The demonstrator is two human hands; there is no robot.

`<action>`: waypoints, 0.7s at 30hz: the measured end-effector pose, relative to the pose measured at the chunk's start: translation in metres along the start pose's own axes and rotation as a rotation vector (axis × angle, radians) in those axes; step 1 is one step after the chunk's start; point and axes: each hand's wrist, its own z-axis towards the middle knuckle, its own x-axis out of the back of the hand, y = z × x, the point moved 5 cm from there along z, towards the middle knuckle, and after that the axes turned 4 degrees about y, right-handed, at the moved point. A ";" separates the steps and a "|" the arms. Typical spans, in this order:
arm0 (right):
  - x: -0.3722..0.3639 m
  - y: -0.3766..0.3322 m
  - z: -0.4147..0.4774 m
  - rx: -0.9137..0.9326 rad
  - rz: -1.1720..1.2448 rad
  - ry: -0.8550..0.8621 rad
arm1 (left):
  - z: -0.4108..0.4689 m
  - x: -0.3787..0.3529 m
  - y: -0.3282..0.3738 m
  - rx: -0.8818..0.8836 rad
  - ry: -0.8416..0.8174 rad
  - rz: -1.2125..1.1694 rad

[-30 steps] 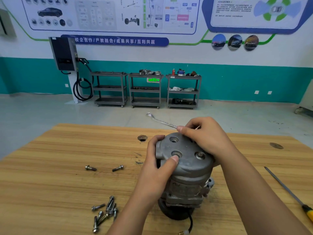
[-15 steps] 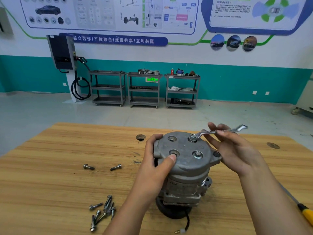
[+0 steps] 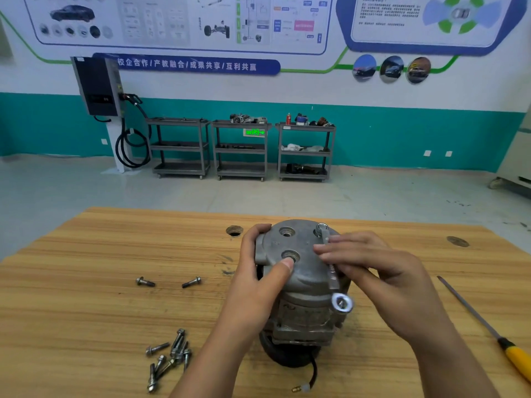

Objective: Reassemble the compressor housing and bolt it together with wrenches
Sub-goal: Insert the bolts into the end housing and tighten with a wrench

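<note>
The grey metal compressor housing (image 3: 301, 271) stands upright on the wooden workbench (image 3: 86, 282), its round end cover facing up. My left hand (image 3: 258, 282) grips the cover's left side, thumb beside a bolt hole. A silver wrench (image 3: 330, 268) sits with one ring end on a bolt (image 3: 321, 228) at the cover's far right, and its shaft runs toward me, ending in a ring at the housing's right side. My right hand (image 3: 382, 277) holds the wrench's shaft with the fingers laid over it.
Two loose bolts (image 3: 168, 282) lie left of the housing, and a pile of several bolts (image 3: 169, 354) lies nearer me. A yellow-handled screwdriver (image 3: 488, 326) lies at the right. The bench has two holes (image 3: 234, 230). Tool carts (image 3: 241, 147) stand by the far wall.
My right hand swung the wrench around the bolt, from pointing left and away, over to the right, and now toward me. My left hand stayed on the cover.
</note>
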 end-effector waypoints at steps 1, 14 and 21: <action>-0.004 -0.003 0.008 0.006 -0.067 -0.041 | 0.000 0.000 0.000 -0.003 -0.001 0.004; -0.032 0.032 0.087 -0.265 -0.390 -0.223 | 0.001 0.001 0.001 -0.009 -0.041 0.007; -0.005 0.083 0.065 -0.798 0.172 0.044 | 0.002 0.001 0.001 0.012 -0.056 0.021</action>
